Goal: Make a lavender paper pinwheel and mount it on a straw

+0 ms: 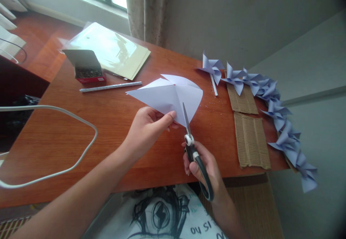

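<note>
steel scissors [189, 138] slicing thin, creased paper [167, 97].

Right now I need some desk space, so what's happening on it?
A person is cutting a pale folded paper sheet: the left hand pinches its near edge, and the right hand works scissors into it. Finished paper pinwheels line the table's right edge beside two corrugated cardboard pieces.
</note>
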`<action>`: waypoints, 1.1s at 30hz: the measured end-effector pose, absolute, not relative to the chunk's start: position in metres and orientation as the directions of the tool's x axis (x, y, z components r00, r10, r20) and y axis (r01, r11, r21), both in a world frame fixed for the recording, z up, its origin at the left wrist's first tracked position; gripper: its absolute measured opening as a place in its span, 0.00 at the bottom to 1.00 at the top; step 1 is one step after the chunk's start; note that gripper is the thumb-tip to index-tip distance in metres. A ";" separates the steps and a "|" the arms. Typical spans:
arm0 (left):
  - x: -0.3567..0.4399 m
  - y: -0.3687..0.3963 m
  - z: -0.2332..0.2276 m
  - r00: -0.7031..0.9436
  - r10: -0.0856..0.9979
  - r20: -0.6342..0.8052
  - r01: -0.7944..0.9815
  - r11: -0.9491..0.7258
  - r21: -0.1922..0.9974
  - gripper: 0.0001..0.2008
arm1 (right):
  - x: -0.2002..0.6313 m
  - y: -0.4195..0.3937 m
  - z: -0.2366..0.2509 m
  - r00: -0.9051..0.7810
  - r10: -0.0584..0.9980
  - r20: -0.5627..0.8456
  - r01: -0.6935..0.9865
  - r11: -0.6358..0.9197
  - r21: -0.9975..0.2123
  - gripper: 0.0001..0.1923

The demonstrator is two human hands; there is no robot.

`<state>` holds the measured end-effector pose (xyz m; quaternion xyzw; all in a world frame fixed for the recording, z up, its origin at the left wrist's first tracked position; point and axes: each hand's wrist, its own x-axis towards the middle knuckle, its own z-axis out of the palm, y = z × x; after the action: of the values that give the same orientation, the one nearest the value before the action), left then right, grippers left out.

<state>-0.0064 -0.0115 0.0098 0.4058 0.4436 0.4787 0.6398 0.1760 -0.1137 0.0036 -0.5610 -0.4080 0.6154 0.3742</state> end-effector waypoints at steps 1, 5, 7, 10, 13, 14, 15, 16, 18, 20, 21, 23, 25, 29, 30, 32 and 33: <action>-0.006 -0.011 0.010 0.148 0.972 -0.181 -0.249 0.213 0.945 0.08 | 0.176 -0.114 0.004 -0.090 0.919 -0.383 -0.003 -0.385 -0.923 0.29; -0.005 -0.011 0.011 0.140 0.973 -0.181 -0.243 0.211 0.947 0.08 | 0.177 -0.115 0.005 -0.095 0.914 -0.395 -0.004 -0.397 -0.918 0.30; -0.005 -0.011 0.012 0.138 0.974 -0.181 -0.241 0.210 0.947 0.08 | 0.177 -0.114 0.006 -0.104 0.905 -0.413 -0.002 -0.415 -0.910 0.31; -0.005 -0.011 0.013 0.144 0.973 -0.178 -0.238 0.209 0.949 0.09 | 0.177 -0.113 0.006 -0.104 0.908 -0.405 0.011 -0.406 -0.914 0.31; -0.006 -0.011 0.012 0.151 0.973 -0.177 -0.238 0.210 0.948 0.08 | 0.176 -0.113 0.006 -0.093 0.920 -0.382 0.016 -0.382 -0.924 0.30; -0.006 -0.011 0.012 0.151 0.972 -0.178 -0.239 0.210 0.948 0.08 | 0.176 -0.113 0.007 -0.090 0.921 -0.378 0.017 -0.379 -0.925 0.30; -0.006 -0.012 0.012 0.150 0.972 -0.179 -0.241 0.212 0.947 0.08 | 0.176 -0.113 0.007 -0.088 0.922 -0.377 0.017 -0.377 -0.926 0.30; -0.006 -0.012 0.012 0.147 0.973 -0.180 -0.244 0.212 0.946 0.08 | 0.176 -0.113 0.007 -0.084 0.923 -0.376 0.018 -0.376 -0.926 0.30; -0.006 -0.012 0.012 0.142 0.973 -0.180 -0.247 0.211 0.946 0.08 | 0.175 -0.114 0.007 -0.088 0.918 -0.387 0.015 -0.387 -0.922 0.31; -0.006 -0.012 0.012 0.143 0.973 -0.180 -0.244 0.211 0.947 0.08 | 0.175 -0.114 0.007 -0.091 0.915 -0.393 0.013 -0.394 -0.919 0.31; -0.006 -0.012 0.012 0.143 0.973 -0.181 -0.239 0.211 0.948 0.08 | 0.175 -0.114 0.007 -0.092 0.915 -0.393 0.012 -0.394 -0.919 0.31; -0.006 -0.012 0.013 0.141 0.973 -0.185 -0.229 0.213 0.950 0.09 | 0.175 -0.113 0.007 -0.094 0.918 -0.385 0.017 -0.385 -0.923 0.31; -0.006 -0.012 0.013 0.137 0.972 -0.190 -0.215 0.216 0.952 0.09 | 0.175 -0.113 0.007 -0.095 0.921 -0.378 0.022 -0.378 -0.926 0.31; -0.006 -0.011 0.012 0.129 0.973 -0.191 -0.179 0.212 0.961 0.10 | 0.176 -0.113 0.007 -0.096 0.918 -0.386 0.023 -0.386 -0.922 0.31; -0.006 -0.011 0.012 0.126 0.974 -0.189 -0.175 0.209 0.962 0.10 | 0.176 -0.113 0.007 -0.099 0.915 -0.392 0.020 -0.392 -0.920 0.31; -0.006 -0.011 0.012 0.126 0.975 -0.185 -0.176 0.205 0.963 0.10 | 0.176 -0.113 0.007 -0.099 0.913 -0.395 0.019 -0.395 -0.918 0.31; -0.006 -0.012 0.012 0.127 0.975 -0.184 -0.180 0.205 0.962 0.10 | 0.176 -0.113 0.007 -0.099 0.914 -0.393 0.019 -0.393 -0.919 0.31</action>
<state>-0.0056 -0.0116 0.0120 0.4243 0.4680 0.4664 0.6192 0.1760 -0.1133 0.0067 -0.5642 -0.4134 0.6152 0.3639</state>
